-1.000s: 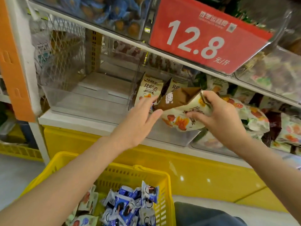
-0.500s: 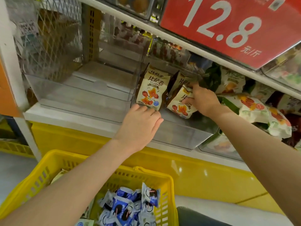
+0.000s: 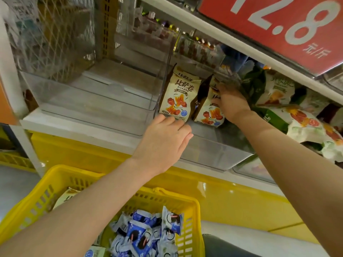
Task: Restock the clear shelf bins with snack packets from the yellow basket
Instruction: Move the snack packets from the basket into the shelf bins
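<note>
Bins first: middle clear bin (image 3: 213,153), hard see-through plastic with rounded corners, holds two cream-and-brown snack packets of glossy film with crimped tops. Upright packet (image 3: 179,95) stands against the bin's left wall. Second packet (image 3: 207,113) is just beside it, tilted. Right hand (image 3: 232,103) is inside this bin, fingers (image 3: 220,88) curled over the second packet's top edge, gripping it. Left hand (image 3: 163,143) lies on the bin's front rim with fingers straight and together, holding nothing, fingertips just below the upright packet. Left clear bin (image 3: 83,101), same plastic, sits touching the middle one. Green-and-white packets (image 3: 304,125) heap loosely to the right (soft, crumpled film). Yellow basket (image 3: 46,186), slotted plastic, sits below the shelf and holds blue-and-white packets (image 3: 148,236), small and shiny, plus a cream packet (image 3: 68,197) near its left side. Red price sign (image 3: 297,25) hangs overhead.
</note>
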Motion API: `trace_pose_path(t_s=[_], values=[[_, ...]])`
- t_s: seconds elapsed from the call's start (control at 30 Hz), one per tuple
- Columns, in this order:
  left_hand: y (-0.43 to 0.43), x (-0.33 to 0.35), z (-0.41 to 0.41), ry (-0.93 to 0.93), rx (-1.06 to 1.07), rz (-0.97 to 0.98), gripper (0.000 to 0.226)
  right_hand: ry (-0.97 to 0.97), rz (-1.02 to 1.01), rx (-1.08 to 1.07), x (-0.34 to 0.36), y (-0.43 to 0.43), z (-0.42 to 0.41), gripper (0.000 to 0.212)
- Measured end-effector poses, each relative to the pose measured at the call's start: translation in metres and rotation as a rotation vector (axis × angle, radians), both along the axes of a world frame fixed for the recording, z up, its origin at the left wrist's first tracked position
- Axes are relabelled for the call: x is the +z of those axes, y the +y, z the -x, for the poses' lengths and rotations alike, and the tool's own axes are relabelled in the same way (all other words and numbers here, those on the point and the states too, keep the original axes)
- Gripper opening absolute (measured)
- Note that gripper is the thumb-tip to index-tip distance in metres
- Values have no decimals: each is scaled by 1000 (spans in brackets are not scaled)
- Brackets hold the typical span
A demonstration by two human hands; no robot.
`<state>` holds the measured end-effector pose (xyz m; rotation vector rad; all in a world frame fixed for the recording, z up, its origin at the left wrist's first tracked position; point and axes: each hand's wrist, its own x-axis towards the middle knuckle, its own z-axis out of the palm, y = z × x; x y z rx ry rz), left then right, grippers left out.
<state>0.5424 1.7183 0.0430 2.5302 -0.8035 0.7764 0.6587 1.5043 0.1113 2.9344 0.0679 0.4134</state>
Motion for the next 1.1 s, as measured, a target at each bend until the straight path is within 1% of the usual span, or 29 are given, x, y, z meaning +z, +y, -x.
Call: trace_pose_path(t_s=[0.1,0.13,0.2,0.27,0.3,0.37,0.43,0.47,0.57,0.63,0.7,0.8,0.9,1.0,1.07,1.1], values=[[1,5,4,23,10,-28,42,-32,-81,34,5,6,13,52],[1,8,6,38,14,-39,43,-52,-106,35,6,9,21,52],[2,12,9,84,21,-59,45,-75,-201,31,5,18,42,48],[2,13,11,142,32,-60,42,-49,-318,62,0,26,72,45],[3,14,13,169,38,-48,39,-21,-343,86,-5,29,89,44],[7,16,20,217,46,-29,34,60,-346,142,-14,34,122,41],[12,17,31,253,42,-19,37,136,-334,196,-25,39,151,40],[14,19,38,269,40,-8,40,144,-318,224,-29,41,164,42],[27,20,64,294,44,69,42,83,-309,278,-38,50,195,47],[41,13,85,295,66,132,37,59,-334,307,-45,60,214,45],[64,0,107,312,111,153,34,74,-366,341,-57,74,232,38],[109,-33,132,371,249,149,27,163,-421,398,-88,105,255,32],[160,-74,145,471,459,104,23,330,-409,453,-130,145,267,34],[208,-115,158,660,671,61,29,528,-381,462,-172,184,272,40],[232,-141,168,812,746,67,31,667,-425,441,-198,207,271,44],[240,-153,173,888,751,100,32,733,-442,425,-210,217,269,47]])
